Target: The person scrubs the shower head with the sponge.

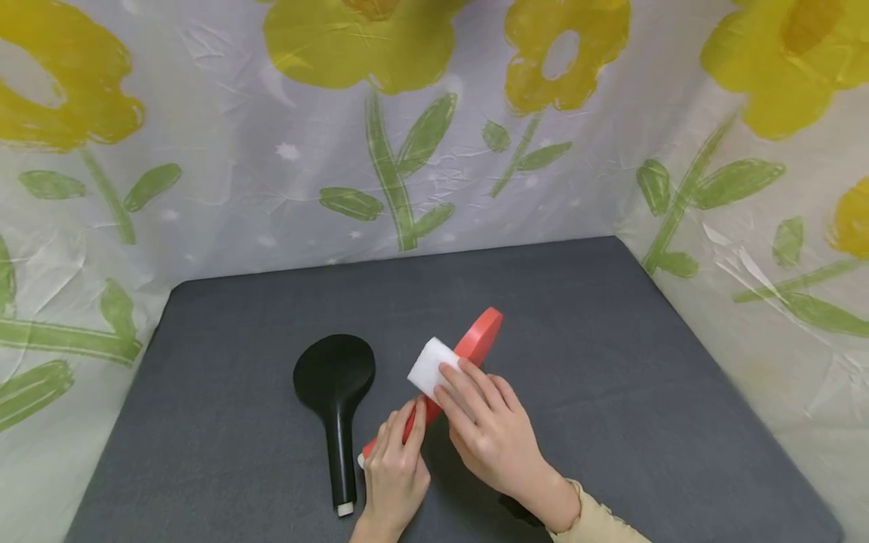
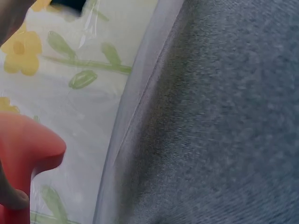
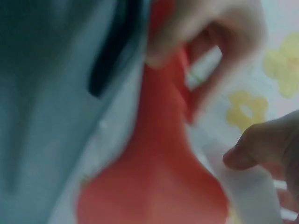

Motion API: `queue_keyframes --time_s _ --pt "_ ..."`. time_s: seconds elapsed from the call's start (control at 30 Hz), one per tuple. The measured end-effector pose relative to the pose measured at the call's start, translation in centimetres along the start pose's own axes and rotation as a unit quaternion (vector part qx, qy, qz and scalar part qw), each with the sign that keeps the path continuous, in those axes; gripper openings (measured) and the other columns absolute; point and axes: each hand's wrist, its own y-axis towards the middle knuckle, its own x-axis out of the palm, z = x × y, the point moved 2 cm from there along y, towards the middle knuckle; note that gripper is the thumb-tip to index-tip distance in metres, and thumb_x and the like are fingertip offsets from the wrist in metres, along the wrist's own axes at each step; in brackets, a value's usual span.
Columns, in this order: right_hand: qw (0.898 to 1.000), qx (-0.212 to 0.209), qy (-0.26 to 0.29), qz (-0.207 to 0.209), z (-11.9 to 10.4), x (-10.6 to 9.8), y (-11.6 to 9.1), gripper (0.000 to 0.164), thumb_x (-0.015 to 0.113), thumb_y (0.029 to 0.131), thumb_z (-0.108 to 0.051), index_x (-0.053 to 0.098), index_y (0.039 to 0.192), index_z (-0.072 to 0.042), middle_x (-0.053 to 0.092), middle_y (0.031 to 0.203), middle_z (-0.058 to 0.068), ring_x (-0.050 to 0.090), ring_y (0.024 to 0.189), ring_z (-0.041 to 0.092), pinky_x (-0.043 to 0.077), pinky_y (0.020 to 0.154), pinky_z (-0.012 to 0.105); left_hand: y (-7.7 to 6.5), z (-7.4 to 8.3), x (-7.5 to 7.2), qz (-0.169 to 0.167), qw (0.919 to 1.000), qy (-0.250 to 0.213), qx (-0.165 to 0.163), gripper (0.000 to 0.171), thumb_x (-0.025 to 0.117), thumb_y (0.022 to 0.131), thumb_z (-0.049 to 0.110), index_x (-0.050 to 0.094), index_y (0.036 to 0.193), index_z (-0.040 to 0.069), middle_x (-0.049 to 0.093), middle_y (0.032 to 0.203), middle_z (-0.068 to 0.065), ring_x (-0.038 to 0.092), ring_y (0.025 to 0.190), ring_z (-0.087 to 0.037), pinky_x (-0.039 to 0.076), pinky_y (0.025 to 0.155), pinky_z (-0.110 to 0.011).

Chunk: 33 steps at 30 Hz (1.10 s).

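So there was a black paddle-shaped thing (image 1: 335, 377) lying on the dark grey worktop (image 1: 645, 392), just left of the left hand (image 1: 397, 464), round head away from the person and a pale tip on its handle end. A flowery sheet (image 1: 237, 151) hung behind and along both sides. What got in the way of a clean look was the white pad (image 1: 429, 367) plus the right hand (image 1: 492, 434), covering the middle of the red paddle-shaped thing (image 1: 479, 334). Count: one black, one red, one pad, two hands. The red one was up over the worktop, right of the black one, left hand gripping its handle. Its long axis ran diagonally, wide head pointing far right, handle back toward near left. Right hand was pinching the pad; couldn't tell if the pad actually touched the red one.
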Motion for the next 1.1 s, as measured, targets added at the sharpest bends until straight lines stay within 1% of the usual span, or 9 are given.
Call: queue_keyframes --time_s 0.17,0.27,0.43,0.5,0.6,0.73,0.93,1.03,1.1 --pt "0.998 0.051 -0.037 0.017 1.5 -0.4 1.1 0.030 0.042 0.078 -0.008 0.065 0.098 -0.002 0.054 0.117 0.016 0.050 0.105 0.036 0.041 0.070 0.044 0.2 -0.1 0.0 0.003 0.9999 0.011 0.011 0.051 0.028 0.071 -0.003 0.058 0.113 -0.002 0.057 0.104 -0.015 0.056 0.079 -0.030 0.048 0.068 -0.042" --pt "0.998 0.043 -0.050 -0.008 1.0 -0.1 0.9 0.030 0.045 0.075 -0.008 0.065 0.098 -0.001 0.054 0.115 0.017 0.050 0.106 0.036 0.041 0.070 0.044 0.1 -0.1 0.0 -0.004 0.9997 0.021 0.009 0.050 0.025 0.074 -0.001 0.057 0.112 -0.004 0.057 0.103 -0.016 0.057 0.080 -0.031 0.048 0.068 -0.043" --pt "0.997 0.011 -0.046 -0.059 -0.8 1.1 -0.7 0.034 0.038 0.080 -0.008 0.065 0.099 -0.002 0.055 0.116 0.014 0.049 0.108 0.033 0.043 0.073 0.041 -0.1 -0.2 0.0 -0.024 0.9994 0.023 -0.011 0.046 0.026 0.077 0.002 0.057 0.109 -0.007 0.056 0.102 -0.018 0.056 0.078 -0.031 0.049 0.066 -0.042" --pt "0.997 0.006 -0.039 -0.063 -0.8 1.3 -1.0 0.039 0.030 0.083 -0.009 0.065 0.100 -0.002 0.054 0.117 0.013 0.049 0.109 0.032 0.043 0.073 0.041 0.0 -0.3 -0.1 -0.026 0.9993 0.020 -0.018 0.045 0.027 0.077 0.002 0.057 0.109 -0.007 0.056 0.103 -0.019 0.056 0.078 -0.031 0.049 0.065 -0.042" --pt "0.998 0.019 -0.020 -0.055 0.1 1.2 -0.8 0.035 0.038 0.080 -0.008 0.064 0.102 -0.003 0.052 0.120 0.013 0.047 0.111 0.033 0.042 0.074 0.043 0.1 -0.3 -0.2 -0.020 0.9995 0.016 -0.020 0.045 0.028 0.076 0.002 0.058 0.109 -0.006 0.056 0.104 -0.018 0.056 0.079 -0.032 0.049 0.066 -0.042" --pt "0.998 0.067 0.011 -0.015 2.4 0.7 0.3 0.036 0.051 0.071 -0.008 0.062 0.105 -0.004 0.050 0.122 0.015 0.044 0.112 0.036 0.038 0.075 0.047 0.0 -0.3 -0.1 0.000 0.9999 0.010 -0.005 0.048 0.025 0.076 0.001 0.058 0.110 -0.005 0.057 0.103 -0.017 0.056 0.079 -0.032 0.048 0.066 -0.042" --pt "0.984 0.168 0.058 0.019 6.0 -0.1 0.7 0.035 0.052 0.077 -0.015 0.060 0.109 -0.004 0.047 0.125 0.015 0.041 0.112 0.036 0.033 0.078 0.050 0.0 -0.2 -0.2 0.029 0.9994 -0.011 0.016 0.044 0.027 0.080 0.001 0.059 0.110 -0.004 0.058 0.101 -0.016 0.055 0.077 -0.029 0.048 0.061 -0.040" --pt "0.974 0.215 0.065 0.031 7.5 -0.4 0.3 0.034 0.055 0.076 -0.014 0.060 0.108 -0.005 0.047 0.124 0.014 0.041 0.111 0.035 0.033 0.073 0.049 0.1 -0.3 -0.4 0.036 0.9985 -0.041 -0.005 0.034 0.036 0.090 0.011 0.058 0.112 -0.002 0.058 0.102 -0.013 0.058 0.078 -0.026 0.049 0.059 -0.038" --pt "0.966 0.242 0.078 0.044 8.3 -0.5 -0.1 0.033 0.057 0.075 -0.011 0.060 0.107 -0.005 0.048 0.124 0.013 0.042 0.109 0.033 0.032 0.069 0.047 0.1 -0.5 -0.5 0.036 0.9958 -0.078 -0.029 0.034 0.042 0.092 0.019 0.057 0.115 -0.001 0.058 0.103 -0.012 0.059 0.079 -0.023 0.050 0.059 -0.034"
